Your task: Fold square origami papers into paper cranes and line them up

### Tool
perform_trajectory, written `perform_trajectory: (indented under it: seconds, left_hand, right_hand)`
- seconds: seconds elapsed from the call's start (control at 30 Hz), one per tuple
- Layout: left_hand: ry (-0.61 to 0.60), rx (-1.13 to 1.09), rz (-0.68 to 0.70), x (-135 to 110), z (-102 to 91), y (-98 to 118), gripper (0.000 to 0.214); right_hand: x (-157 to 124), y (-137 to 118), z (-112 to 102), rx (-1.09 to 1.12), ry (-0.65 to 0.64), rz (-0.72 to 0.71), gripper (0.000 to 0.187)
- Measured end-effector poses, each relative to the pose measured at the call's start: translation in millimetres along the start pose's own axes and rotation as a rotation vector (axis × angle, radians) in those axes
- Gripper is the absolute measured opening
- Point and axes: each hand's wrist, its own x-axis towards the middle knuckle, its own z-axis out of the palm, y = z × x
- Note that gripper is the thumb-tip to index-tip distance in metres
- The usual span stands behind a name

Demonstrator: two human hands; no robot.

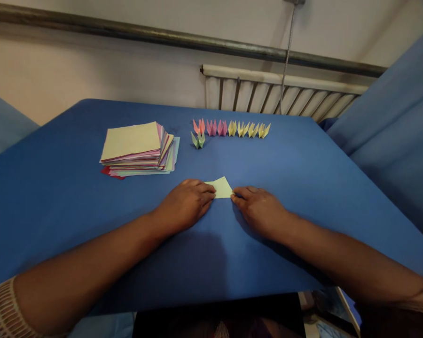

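Observation:
A small pale yellow-green folded paper lies flat on the blue table. My left hand rests palm down, its fingers pressed together on the paper's left edge. My right hand lies at the paper's right edge, fingertips pinched on its corner. Behind them stands a row of folded paper figures, pink on the left and yellow on the right, with a green figure in front of the row.
A stack of coloured square sheets sits at the back left of the table. A radiator and a wall pipe run behind the table. Blue fabric rises at the right.

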Motion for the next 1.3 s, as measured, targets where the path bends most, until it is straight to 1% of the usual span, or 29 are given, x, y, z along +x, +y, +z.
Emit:
perform_trajectory:
  seconds: [0.1,0.17,0.27,0.3,0.33,0.37,0.43,0.53,0.6,0.73,0.83,0.9,1.0,1.07,1.13,1.2,1.27,1.3]
  left_hand:
    - [-0.029,0.023,-0.019,2.6,1.2,-1.2,0.024]
    - [-0.036,0.043,-0.020,4.4,2.8,-1.8,0.023]
    - [-0.023,0.073,0.002,5.6,4.8,-1.5,0.023]
    - [-0.018,0.079,0.014,5.6,5.4,-1.2,0.023]
    - [-0.012,0.084,0.025,5.4,5.8,-1.1,0.023]
    - [-0.006,0.088,0.036,5.1,6.3,-1.1,0.023]
    - [0.006,0.092,0.053,4.3,7.0,-1.8,0.024]
    - [0.008,0.099,0.070,3.6,7.1,-3.7,0.025]
    - [0.009,0.108,0.063,4.0,6.3,-4.2,0.026]
    - [0.023,0.113,0.015,5.8,4.1,-1.2,0.027]
    - [0.036,0.061,-0.018,6.8,4.3,4.1,0.028]
    - [0.049,-0.006,-0.015,6.8,5.9,8.1,0.029]
    - [0.053,-0.107,0.017,6.2,10.0,12.5,0.030]
    - [0.057,-0.154,0.030,5.5,12.7,13.8,0.030]
    - [0.069,-0.187,0.032,4.9,14.5,13.9,0.029]
    - [0.078,-0.215,0.031,4.3,14.8,13.6,0.029]
    - [0.089,-0.247,0.026,4.0,13.4,13.8,0.029]
    - [0.096,-0.263,0.025,4.0,12.3,14.2,0.029]
  right_hand:
    - [2.1,8.0,4.0,0.093,0.051,0.009,0.031]
    - [8.4,15.4,8.5,0.191,0.133,0.021,0.028]
    - [30.4,27.5,14.1,0.292,0.312,0.058,0.028]
    - [41.0,30.7,15.0,0.300,0.332,0.062,0.029]
    - [52.6,33.0,15.3,0.308,0.328,0.059,0.029]
    - [64.3,34.3,15.2,0.322,0.291,0.048,0.028]
    - [85.3,33.9,14.1,0.354,0.182,0.006,0.026]
    - [101.1,29.1,12.1,0.370,0.119,0.050,0.016]
    - [99.6,27.0,10.5,0.382,0.083,0.099,0.011]
    - [81.1,28.4,3.2,0.379,0.007,0.229,0.010]
    - [62.8,28.4,-4.1,0.341,0.001,0.325,0.013]
    - [48.8,26.1,-6.3,0.314,0.002,0.386,0.018]
    - [28.3,21.5,-2.4,0.347,0.019,0.409,0.022]
    - [19.7,18.6,4.1,0.476,0.043,0.401,0.020]
    - [17.6,15.2,10.4,0.679,0.036,0.418,0.013]
    - [20.3,10.7,13.5,0.935,-0.005,0.465,0.005]
    - [24.0,6.4,11.8,1.149,-0.045,0.515,0.004]
    - [25.1,5.4,9.5,1.215,-0.073,0.522,0.003]
